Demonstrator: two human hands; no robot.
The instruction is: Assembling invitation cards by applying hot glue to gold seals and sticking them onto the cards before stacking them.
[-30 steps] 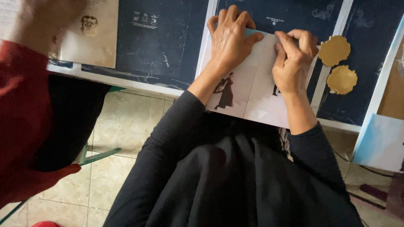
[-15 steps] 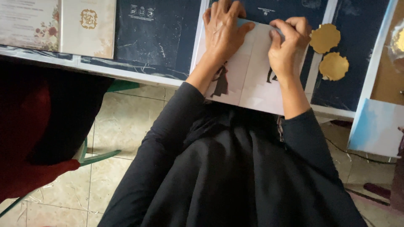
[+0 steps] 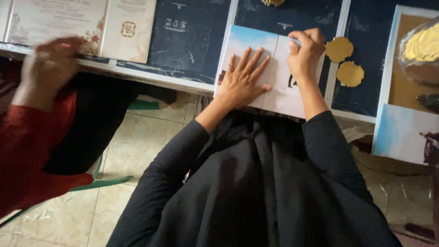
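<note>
A folded white card (image 3: 283, 93) with a pale blue top and dark printed figures lies at the near edge of the dark table (image 3: 192, 41). My left hand (image 3: 242, 77) lies flat on its left half, fingers spread. My right hand (image 3: 305, 52) is closed over the card's right panel near the centre fold; whether it holds a small tool is hidden. Both my sleeves are black.
Two round gold seals (image 3: 345, 61) lie right of the card. Cream printed cards (image 3: 77, 23) sit at the far left. Another person's hand (image 3: 50, 64) in a red sleeve reaches there. More blue-and-white cards (image 3: 402, 132) and a foil-covered dish (image 3: 420, 52) stand at right.
My left hand has flattened onto the card and slid toward me. The right hand stays by the fold. The other person's hand has come back into view at left.
</note>
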